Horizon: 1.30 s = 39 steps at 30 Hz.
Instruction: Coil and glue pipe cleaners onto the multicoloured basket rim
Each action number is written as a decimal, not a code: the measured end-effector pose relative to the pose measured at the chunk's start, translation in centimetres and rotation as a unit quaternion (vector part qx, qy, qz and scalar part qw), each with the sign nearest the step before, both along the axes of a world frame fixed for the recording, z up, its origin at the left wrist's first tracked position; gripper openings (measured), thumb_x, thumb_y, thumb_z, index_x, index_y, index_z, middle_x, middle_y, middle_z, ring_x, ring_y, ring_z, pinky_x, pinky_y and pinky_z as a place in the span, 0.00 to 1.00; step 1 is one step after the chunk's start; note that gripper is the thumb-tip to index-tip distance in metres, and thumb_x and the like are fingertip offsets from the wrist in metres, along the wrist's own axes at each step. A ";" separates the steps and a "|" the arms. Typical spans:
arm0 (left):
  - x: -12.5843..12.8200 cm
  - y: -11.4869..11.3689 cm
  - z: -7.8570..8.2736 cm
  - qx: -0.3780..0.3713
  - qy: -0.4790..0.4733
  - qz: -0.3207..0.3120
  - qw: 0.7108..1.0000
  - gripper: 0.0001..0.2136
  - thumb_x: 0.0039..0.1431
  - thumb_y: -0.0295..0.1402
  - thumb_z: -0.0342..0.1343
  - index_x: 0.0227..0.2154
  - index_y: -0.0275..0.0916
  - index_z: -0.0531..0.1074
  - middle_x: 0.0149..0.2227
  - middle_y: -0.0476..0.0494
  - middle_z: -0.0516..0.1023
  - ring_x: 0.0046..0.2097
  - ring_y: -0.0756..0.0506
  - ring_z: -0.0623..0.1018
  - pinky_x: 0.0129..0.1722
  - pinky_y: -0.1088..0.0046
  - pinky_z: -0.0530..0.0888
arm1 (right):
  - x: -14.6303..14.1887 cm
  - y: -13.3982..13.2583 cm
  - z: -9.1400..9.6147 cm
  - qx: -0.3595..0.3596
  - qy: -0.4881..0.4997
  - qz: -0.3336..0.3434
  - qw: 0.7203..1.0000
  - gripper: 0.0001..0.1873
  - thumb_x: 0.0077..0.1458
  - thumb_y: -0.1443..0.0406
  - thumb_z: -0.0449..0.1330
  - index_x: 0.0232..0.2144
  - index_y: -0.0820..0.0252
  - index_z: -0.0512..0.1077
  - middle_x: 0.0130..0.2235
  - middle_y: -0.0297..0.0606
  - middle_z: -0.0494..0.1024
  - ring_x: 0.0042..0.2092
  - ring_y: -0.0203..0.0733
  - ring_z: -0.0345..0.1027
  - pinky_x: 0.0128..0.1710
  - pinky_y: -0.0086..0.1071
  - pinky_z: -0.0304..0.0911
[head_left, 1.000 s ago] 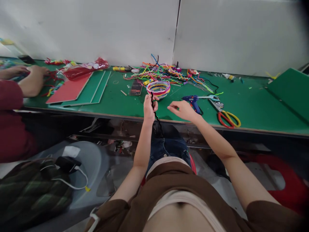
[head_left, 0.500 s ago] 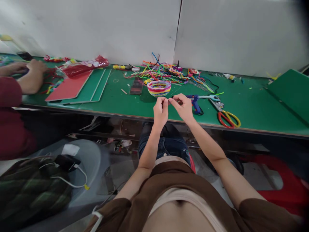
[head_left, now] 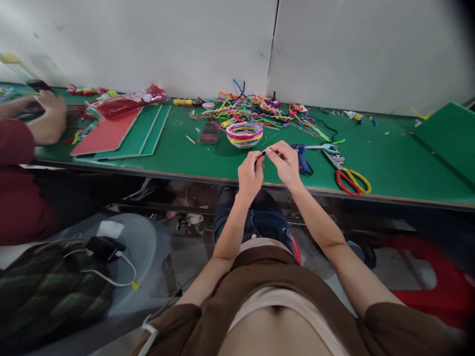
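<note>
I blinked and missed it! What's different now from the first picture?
The left hand moved right, keeping hold of the black strand. The right hand, empty before, came up to meet it and now pinches the strand too. The striped bowl, glue gun and scissors stayed put.

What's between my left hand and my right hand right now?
In the head view, a thin black piece shows between your left hand and right hand, at the fingertips; the rest is hidden.

Single head-worn view, looking forward and steeply down past the wearer's torso [head_left: 260, 269], hands [head_left: 250, 174] near centre, bench [head_left: 393, 153] beyond, wall [head_left: 129, 44] at top
</note>
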<state>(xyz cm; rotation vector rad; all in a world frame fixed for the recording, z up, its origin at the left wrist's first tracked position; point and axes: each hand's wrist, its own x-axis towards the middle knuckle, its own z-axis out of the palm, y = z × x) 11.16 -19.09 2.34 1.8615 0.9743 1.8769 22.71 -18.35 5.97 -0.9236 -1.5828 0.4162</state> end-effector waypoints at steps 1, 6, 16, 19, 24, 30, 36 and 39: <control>-0.1 -0.1 0.2 -0.030 -0.024 -0.041 0.998 0.08 0.65 0.36 0.48 0.32 0.39 0.66 0.24 0.52 0.68 0.26 0.54 0.68 0.29 0.78 0.65 | 0.2 -0.1 0.1 0.014 -0.007 0.007 1.000 0.15 0.56 0.55 0.60 0.24 0.58 0.73 0.25 0.32 0.69 0.28 0.33 0.59 0.27 0.30 0.52; -1.1 0.3 1.1 -0.247 -0.113 -0.377 0.885 0.17 0.55 0.47 0.59 0.27 0.39 0.62 0.17 0.57 0.62 0.18 0.57 0.55 0.17 0.81 0.51 | 1.7 -0.3 0.5 0.019 -0.029 0.109 0.993 0.16 0.56 0.54 0.60 0.24 0.58 0.71 0.27 0.32 0.68 0.29 0.33 0.58 0.30 0.31 0.54; 0.3 0.3 -1.1 -0.127 -0.093 -0.188 0.969 0.11 0.57 0.41 0.59 0.34 0.40 0.65 0.28 0.52 0.68 0.28 0.54 0.67 0.28 0.79 0.65 | 2.2 0.1 0.7 -0.043 -0.004 0.003 0.999 0.22 0.51 0.48 0.61 0.20 0.59 0.67 0.22 0.28 0.61 0.23 0.29 0.48 0.23 0.30 0.44; 0.3 -0.3 -1.5 -0.006 -0.013 -0.030 0.999 0.09 0.63 0.37 0.53 0.28 0.39 0.67 0.28 0.49 0.69 0.32 0.52 0.70 0.33 0.75 0.67 | 2.2 -0.3 1.2 -0.047 0.027 -0.022 0.998 0.23 0.52 0.47 0.60 0.20 0.59 0.64 0.22 0.27 0.59 0.23 0.29 0.46 0.23 0.30 0.43; 0.3 -1.4 -1.6 0.049 -0.011 0.031 0.998 0.11 0.66 0.36 0.49 0.29 0.38 0.69 0.27 0.49 0.71 0.29 0.52 0.70 0.31 0.75 0.66 | 1.8 -0.6 1.4 -0.034 0.025 -0.026 0.999 0.23 0.54 0.47 0.58 0.21 0.59 0.63 0.23 0.28 0.59 0.23 0.29 0.46 0.23 0.31 0.43; 0.7 -1.2 -0.9 -0.223 -0.143 -0.262 0.928 0.18 0.56 0.49 0.57 0.24 0.38 0.68 0.16 0.57 0.56 0.18 0.56 0.55 0.20 0.78 0.54 | 1.4 -0.2 0.9 0.037 0.038 -0.033 0.998 0.20 0.57 0.48 0.56 0.25 0.57 0.66 0.26 0.31 0.60 0.28 0.33 0.53 0.28 0.32 0.51; 1.1 -1.4 0.3 -0.455 -0.305 -0.515 0.660 0.17 0.56 0.39 0.58 0.19 0.38 0.60 0.14 0.60 0.38 0.17 0.57 0.40 0.16 0.81 0.44 | 1.1 0.8 1.1 0.051 0.068 0.019 0.996 0.24 0.55 0.42 0.54 0.24 0.55 0.65 0.28 0.33 0.63 0.31 0.37 0.58 0.32 0.34 0.57; 1.3 -2.4 -0.3 -0.486 -0.294 -0.539 0.622 0.19 0.60 0.40 0.52 0.17 0.38 0.56 0.15 0.59 0.36 0.17 0.57 0.38 0.15 0.81 0.43 | 0.0 1.1 0.9 0.060 0.116 0.089 0.987 0.26 0.52 0.40 0.54 0.22 0.55 0.60 0.26 0.33 0.60 0.30 0.37 0.57 0.31 0.35 0.58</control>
